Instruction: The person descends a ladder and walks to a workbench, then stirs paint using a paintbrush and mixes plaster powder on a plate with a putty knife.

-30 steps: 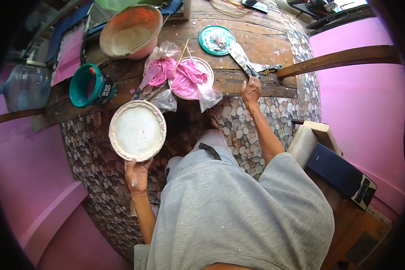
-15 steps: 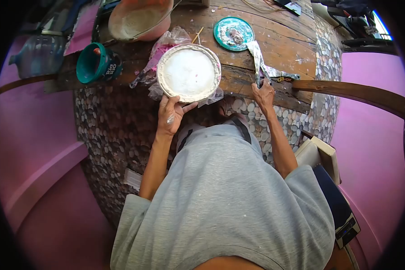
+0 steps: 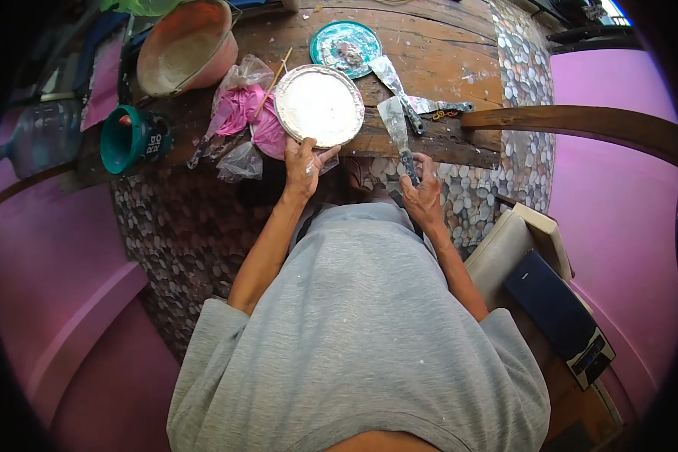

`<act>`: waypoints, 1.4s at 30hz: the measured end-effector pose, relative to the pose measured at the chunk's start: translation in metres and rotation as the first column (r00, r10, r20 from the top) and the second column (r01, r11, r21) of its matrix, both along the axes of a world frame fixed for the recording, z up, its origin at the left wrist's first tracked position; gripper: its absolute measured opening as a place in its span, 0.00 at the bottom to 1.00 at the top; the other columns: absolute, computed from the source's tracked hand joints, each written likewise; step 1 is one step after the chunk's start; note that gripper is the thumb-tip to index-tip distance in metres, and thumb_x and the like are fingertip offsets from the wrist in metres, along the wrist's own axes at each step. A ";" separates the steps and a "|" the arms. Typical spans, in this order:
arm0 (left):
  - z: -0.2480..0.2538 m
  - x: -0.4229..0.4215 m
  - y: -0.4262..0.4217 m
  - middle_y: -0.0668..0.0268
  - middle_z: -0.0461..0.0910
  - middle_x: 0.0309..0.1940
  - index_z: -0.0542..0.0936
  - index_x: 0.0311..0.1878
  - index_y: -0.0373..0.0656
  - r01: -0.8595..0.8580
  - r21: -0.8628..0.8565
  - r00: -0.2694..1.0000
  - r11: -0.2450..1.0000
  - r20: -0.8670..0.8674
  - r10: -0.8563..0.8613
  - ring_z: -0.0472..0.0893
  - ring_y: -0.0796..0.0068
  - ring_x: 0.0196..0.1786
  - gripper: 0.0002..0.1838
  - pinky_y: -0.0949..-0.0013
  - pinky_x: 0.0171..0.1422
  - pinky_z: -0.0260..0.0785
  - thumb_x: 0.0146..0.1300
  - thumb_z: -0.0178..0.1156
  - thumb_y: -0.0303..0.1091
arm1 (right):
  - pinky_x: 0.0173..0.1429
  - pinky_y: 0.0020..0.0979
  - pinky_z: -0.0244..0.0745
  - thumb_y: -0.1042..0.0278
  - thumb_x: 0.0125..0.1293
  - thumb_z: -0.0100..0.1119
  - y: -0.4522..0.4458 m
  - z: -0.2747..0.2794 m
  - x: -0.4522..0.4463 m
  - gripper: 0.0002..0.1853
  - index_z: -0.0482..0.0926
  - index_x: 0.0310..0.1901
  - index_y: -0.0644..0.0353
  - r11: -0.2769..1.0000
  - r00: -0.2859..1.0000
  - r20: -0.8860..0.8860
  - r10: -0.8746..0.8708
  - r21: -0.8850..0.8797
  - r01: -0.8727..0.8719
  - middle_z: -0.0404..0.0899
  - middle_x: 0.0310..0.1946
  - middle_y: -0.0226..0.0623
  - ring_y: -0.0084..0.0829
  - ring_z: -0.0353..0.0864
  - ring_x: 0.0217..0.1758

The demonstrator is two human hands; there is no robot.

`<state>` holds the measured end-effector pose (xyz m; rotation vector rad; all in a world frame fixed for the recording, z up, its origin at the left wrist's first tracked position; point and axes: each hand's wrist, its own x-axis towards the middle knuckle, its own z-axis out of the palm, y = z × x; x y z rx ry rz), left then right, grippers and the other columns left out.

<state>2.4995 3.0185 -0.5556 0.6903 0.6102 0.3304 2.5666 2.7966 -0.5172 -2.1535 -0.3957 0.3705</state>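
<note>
My left hand grips the near edge of a round white container, thumb on its rim. White paste crusts that rim, and its inside is bright white; how deep it is I cannot tell. My right hand is closed around the dark handle of a putty knife, its smeared blade pointing away from me, right of the container. Two more putty knives lie beyond it: one with its blade at the teal lid, the other near the wooden armrest. Paste covers the lid.
Pink material in plastic bags lies left of the container, with a thin stick. A teal bucket and a large orange basin stand further left on the wooden table. A curved wooden armrest juts in from the right.
My right hand has lifted one putty knife off the table and drawn it towards me and left. My left hand still holds the container. The whole view has shifted.
</note>
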 end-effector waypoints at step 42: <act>0.009 -0.027 0.015 0.56 0.66 0.58 0.58 0.62 0.41 -0.235 -0.084 0.972 0.969 -0.020 0.234 0.73 0.58 0.56 0.26 0.53 0.51 0.76 0.60 0.46 0.24 | 0.20 0.19 0.62 0.66 0.64 0.52 0.114 -0.073 0.108 0.26 0.64 0.61 0.68 0.930 0.795 -0.595 0.121 0.348 0.118 0.74 0.20 0.30 0.17 0.68 0.16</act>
